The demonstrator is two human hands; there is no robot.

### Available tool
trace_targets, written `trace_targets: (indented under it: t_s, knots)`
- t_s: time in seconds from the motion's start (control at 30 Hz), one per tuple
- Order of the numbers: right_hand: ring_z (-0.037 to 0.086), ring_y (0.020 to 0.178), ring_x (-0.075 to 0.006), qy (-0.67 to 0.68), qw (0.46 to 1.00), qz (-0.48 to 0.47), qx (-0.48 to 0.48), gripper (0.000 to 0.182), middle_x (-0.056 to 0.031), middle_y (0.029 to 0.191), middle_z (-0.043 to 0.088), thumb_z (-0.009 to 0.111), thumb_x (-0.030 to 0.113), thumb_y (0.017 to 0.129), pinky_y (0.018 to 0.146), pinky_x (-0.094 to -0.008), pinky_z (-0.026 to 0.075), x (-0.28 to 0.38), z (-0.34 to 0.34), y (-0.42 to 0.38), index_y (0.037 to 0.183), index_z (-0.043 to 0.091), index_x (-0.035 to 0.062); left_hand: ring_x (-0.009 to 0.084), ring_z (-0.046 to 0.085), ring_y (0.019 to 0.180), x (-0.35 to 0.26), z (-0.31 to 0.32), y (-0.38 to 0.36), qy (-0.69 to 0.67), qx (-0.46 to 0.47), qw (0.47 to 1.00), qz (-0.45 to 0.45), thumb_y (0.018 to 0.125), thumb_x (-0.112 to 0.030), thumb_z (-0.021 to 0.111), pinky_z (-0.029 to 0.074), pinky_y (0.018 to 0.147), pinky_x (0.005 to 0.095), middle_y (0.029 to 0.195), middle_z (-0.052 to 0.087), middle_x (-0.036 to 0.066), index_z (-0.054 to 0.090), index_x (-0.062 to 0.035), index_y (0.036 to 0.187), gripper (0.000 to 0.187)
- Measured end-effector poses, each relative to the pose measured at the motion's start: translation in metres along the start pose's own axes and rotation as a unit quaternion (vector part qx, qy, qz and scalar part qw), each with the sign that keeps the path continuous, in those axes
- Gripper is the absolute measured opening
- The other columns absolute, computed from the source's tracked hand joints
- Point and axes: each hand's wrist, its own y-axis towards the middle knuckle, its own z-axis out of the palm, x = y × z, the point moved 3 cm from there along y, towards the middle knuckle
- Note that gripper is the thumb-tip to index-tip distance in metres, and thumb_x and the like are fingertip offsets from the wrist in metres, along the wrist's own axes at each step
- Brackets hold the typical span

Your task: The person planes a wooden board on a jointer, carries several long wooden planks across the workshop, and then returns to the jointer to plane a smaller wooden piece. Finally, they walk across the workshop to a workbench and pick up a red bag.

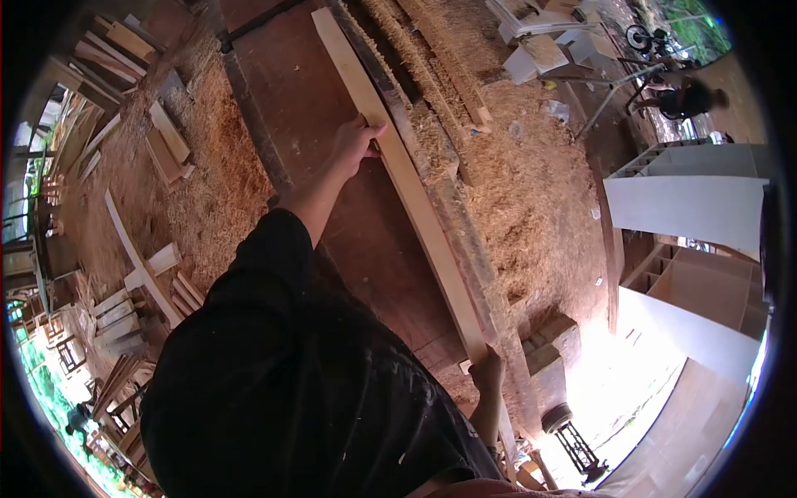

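A long, pale wooden plank (413, 199) lies lengthwise along a brown work surface (290, 108), close to its right edge. My left hand (359, 143) grips the plank's upper part, with the thumb over the wood and the fingers against its near side. Down at the plank's lower end, my right hand (488, 369) is closed around the wood. Some of its fingers are hidden by the plank and by my wrist.
Wood shavings (531, 199) cover the floor on both sides. Loose boards (168, 137) and stacked offcuts (116, 319) lie to the left. White cabinets (685, 207) stand at the right. A person (685, 98) is at the far upper right.
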Motion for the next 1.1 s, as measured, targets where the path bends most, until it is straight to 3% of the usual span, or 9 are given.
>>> trace_targets:
  t_s: [0.5,0.63,0.9,1.03,1.1]
  knots:
    - [0.073,0.1,-0.0406,-0.029,0.998,-0.03,-0.049,0.069,-0.0236,0.105,0.075,0.078,0.007,0.065,0.087,-0.0491,0.06,0.06,-0.019,0.05,0.132,0.066,0.0096,0.0187,0.07,0.083,-0.035,-0.028,0.064,-0.011,0.0,1.0,0.026,0.094,-0.029,0.076,0.061,0.071,0.0392,0.096,0.069,0.006,0.069,-0.0031,0.108,0.03]
    - [0.073,0.1,-0.0411,-0.049,0.998,-0.024,-0.02,0.071,-0.0244,0.105,0.074,0.078,0.008,0.064,0.087,-0.0483,0.059,0.073,-0.02,0.057,0.134,0.065,0.0089,0.0193,0.071,0.079,-0.039,-0.037,0.077,-0.005,0.003,1.0,0.031,0.093,-0.029,0.077,0.061,0.068,0.0381,0.092,0.07,0.009,0.069,-0.0017,0.104,0.031]
    - [0.072,0.101,-0.0422,-0.039,0.998,-0.043,-0.035,0.073,-0.0275,0.101,0.074,0.08,0.008,0.061,0.088,-0.0482,0.059,0.105,-0.02,0.069,0.132,0.064,0.0011,0.019,0.071,0.074,-0.061,-0.055,0.102,-0.011,-0.009,0.999,0.044,0.093,-0.025,0.077,0.06,0.061,0.0356,0.088,0.071,0.009,0.07,0.0013,0.1,0.028]
    - [0.072,0.101,-0.0431,-0.076,0.997,-0.009,-0.016,0.072,-0.0284,0.103,0.074,0.08,0.009,0.062,0.088,-0.0492,0.059,0.131,-0.028,0.07,0.132,0.064,0.0002,0.0171,0.07,0.072,-0.063,-0.061,0.113,-0.009,-0.002,0.999,0.044,0.093,-0.025,0.077,0.059,0.059,0.0349,0.086,0.07,0.008,0.07,0.0008,0.098,0.027]
    - [0.072,0.101,-0.0435,-0.08,0.997,-0.004,-0.017,0.07,-0.0286,0.104,0.073,0.08,0.009,0.063,0.088,-0.0494,0.059,0.132,-0.027,0.072,0.131,0.065,0.0014,0.0167,0.07,0.078,-0.064,-0.065,0.118,0.015,0.005,0.999,0.034,0.095,-0.026,0.075,0.061,0.065,0.0355,0.09,0.071,0.007,0.071,-0.0016,0.105,0.026]
